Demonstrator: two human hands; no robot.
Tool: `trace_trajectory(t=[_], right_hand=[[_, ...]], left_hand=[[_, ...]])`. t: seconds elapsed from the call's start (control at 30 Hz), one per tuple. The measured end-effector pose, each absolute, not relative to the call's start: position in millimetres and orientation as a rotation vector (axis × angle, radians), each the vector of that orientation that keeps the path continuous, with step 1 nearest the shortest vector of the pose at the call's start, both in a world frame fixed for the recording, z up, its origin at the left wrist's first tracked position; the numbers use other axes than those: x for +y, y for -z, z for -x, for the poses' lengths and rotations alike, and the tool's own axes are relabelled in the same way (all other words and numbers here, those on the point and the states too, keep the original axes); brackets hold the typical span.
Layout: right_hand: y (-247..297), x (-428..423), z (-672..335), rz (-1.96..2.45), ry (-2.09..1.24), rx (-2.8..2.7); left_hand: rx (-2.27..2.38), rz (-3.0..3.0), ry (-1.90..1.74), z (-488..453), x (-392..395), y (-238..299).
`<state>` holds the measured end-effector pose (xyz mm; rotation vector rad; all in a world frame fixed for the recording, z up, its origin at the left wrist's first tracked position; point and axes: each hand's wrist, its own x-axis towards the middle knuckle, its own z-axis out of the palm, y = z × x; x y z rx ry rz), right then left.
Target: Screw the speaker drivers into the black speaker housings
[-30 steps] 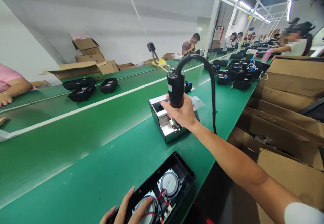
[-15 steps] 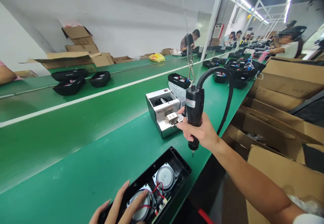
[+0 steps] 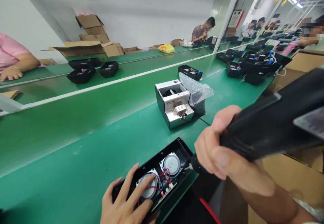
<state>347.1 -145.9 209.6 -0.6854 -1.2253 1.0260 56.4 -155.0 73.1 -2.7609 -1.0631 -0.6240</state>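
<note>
My right hand [image 3: 217,146] is wrapped around a black electric screwdriver [image 3: 270,119], held tilted. The tool's tip points down-left into the near right corner of a black speaker housing [image 3: 186,148], where the bit is blurred and its exact contact cannot be made out. My left hand [image 3: 131,197] spans the left end of that housing, fingers spread over it and the thumb side by its near edge. Inside the housing are two round speaker drivers [image 3: 171,165], red wires [image 3: 165,174] and a strip of circuit board [image 3: 164,197].
A silver-and-black screw feeder [image 3: 174,105] stands behind the housing, with a clear plastic bag [image 3: 198,92] beside it. More black housings [image 3: 189,72] sit along the green bench [image 3: 76,170]. A person in a pink sleeve [image 3: 15,56] is across at left. Cardboard boxes [image 3: 307,60] stand at right.
My right hand has brought the screwdriver from upright above the bench down to the housing's right corner, tilting it. My left hand stays on the housing. The view has shifted.
</note>
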Motion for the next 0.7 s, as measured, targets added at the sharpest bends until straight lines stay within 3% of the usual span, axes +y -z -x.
trace_trajectory(t=[0.2,0.7], right_hand=[[-188.7,-150.7,-331.7,0.691,-0.967,-1.343],[-178.0,-140.3,-319.7,0.613,-1.096,-1.396]], left_hand=[[-1.145,2.777,0.882,-62.2,-155.3,-64.1],[-1.288,2.84,0.893,-65.0,-160.4,-71.1]])
